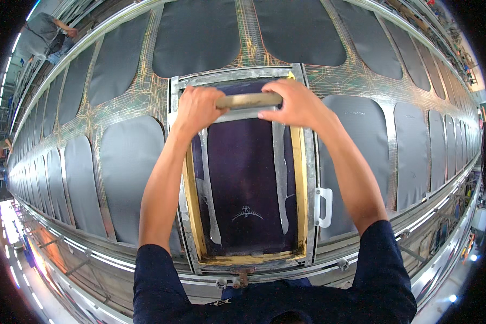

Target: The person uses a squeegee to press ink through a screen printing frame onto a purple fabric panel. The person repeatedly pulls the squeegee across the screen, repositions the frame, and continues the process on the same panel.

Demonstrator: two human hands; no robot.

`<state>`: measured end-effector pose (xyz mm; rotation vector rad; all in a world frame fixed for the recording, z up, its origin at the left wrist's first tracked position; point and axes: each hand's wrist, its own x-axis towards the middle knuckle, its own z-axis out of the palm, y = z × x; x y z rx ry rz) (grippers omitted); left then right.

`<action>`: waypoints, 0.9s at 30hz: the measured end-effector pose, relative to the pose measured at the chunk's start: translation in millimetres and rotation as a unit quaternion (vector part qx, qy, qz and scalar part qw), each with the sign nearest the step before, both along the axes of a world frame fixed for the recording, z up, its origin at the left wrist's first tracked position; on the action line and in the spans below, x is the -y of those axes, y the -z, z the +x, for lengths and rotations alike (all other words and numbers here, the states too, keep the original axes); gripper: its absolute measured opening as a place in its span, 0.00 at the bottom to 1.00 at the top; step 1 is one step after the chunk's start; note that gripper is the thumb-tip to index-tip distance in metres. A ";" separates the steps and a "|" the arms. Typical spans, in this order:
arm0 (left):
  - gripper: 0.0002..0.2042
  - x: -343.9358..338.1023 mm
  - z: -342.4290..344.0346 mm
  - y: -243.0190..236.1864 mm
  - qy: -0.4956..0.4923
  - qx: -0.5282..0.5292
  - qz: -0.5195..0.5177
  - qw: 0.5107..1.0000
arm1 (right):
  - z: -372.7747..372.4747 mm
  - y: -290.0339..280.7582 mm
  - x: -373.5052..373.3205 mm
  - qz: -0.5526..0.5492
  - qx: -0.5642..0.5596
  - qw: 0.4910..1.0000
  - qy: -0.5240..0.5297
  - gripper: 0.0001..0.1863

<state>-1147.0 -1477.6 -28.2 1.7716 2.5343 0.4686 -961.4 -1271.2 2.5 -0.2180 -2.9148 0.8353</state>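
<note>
A screen-printing squeegee (248, 101) with a rounded wooden handle and a pale lower strip lies crosswise near the far end of a printing screen. My left hand (201, 108) is closed around its left end. The right end is gripped by my right hand (292, 102), thumb on the near side and fingers over the top. Beneath is the dark purple screen mesh (245, 173), with a small pale emblem near its close end and grey ink-like streaks down both sides. A metal frame with yellowish inner edges (301, 189) surrounds the mesh.
Rows of black rounded panels (132, 173) lie along the long table (162, 89), whose surface is streaked with orange lines. A white handle (323, 207) sticks out at the frame's right side. Metal rails run along the near edge. Another person (44, 36) stands at the far left.
</note>
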 end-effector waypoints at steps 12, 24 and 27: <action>0.03 48.4 51.9 25.7 -0.026 0.011 0.056 0.998 | 3.7 45.3 45.6 0.106 0.083 0.990 -0.029 0.10; 0.12 232.5 297.5 23.1 -0.043 0.048 -0.013 0.998 | 252.9 39.0 224.0 0.043 0.095 0.994 -0.042 0.24; 0.19 241.1 307.4 16.7 -0.054 0.047 -0.016 0.997 | 251.5 30.8 199.3 -0.031 0.063 0.995 0.067 0.23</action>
